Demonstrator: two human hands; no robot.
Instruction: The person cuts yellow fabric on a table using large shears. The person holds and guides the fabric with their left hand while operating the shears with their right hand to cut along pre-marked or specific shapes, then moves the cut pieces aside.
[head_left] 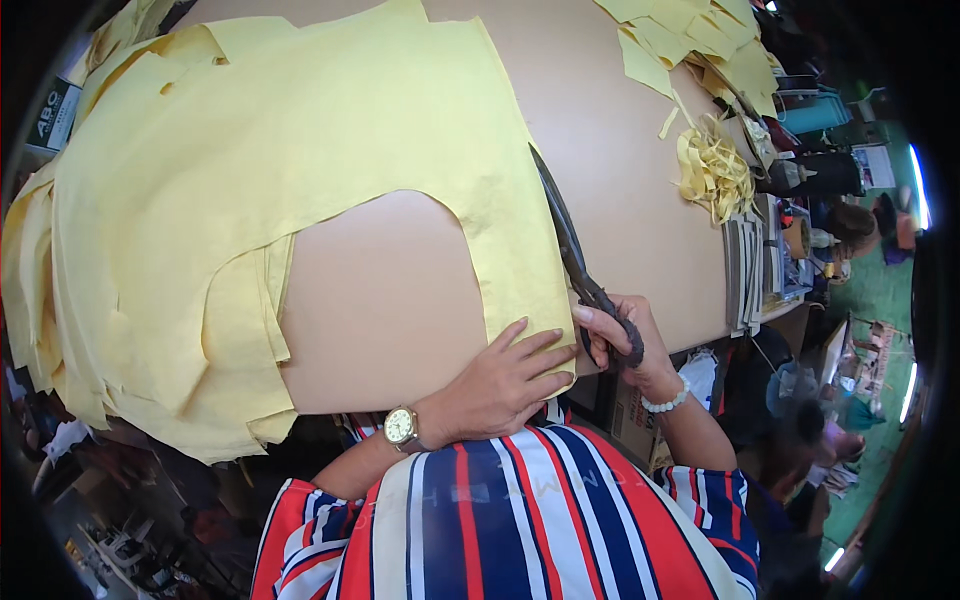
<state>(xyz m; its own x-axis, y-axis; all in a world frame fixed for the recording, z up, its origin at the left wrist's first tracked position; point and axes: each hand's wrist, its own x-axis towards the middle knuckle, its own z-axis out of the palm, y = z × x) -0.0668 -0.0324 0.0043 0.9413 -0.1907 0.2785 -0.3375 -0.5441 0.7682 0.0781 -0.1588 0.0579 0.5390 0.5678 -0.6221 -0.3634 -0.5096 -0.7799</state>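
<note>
A large yellow sheet of leather or fabric (pixel 330 120) covers much of the table, with a wide curved notch in its near side. My left hand (pixel 510 375) lies flat on the sheet's near right corner, fingers spread. Dark scissors (pixel 572 245) are gripped in my right hand (pixel 635 340), fingers through the wrapped handles. The blades run along the sheet's right edge and point away from me; whether they are parted is hard to see. More layers of the yellow material (pixel 245 320) hang over the table's near left edge.
The tan tabletop (pixel 380 300) shows through the notch and to the right. Yellow scraps (pixel 680 40) lie at the far right, above a heap of thin yellow strips (pixel 715 170). Stacked grey strips (pixel 742 275) stand at the table's right edge. People sit farther off on the right.
</note>
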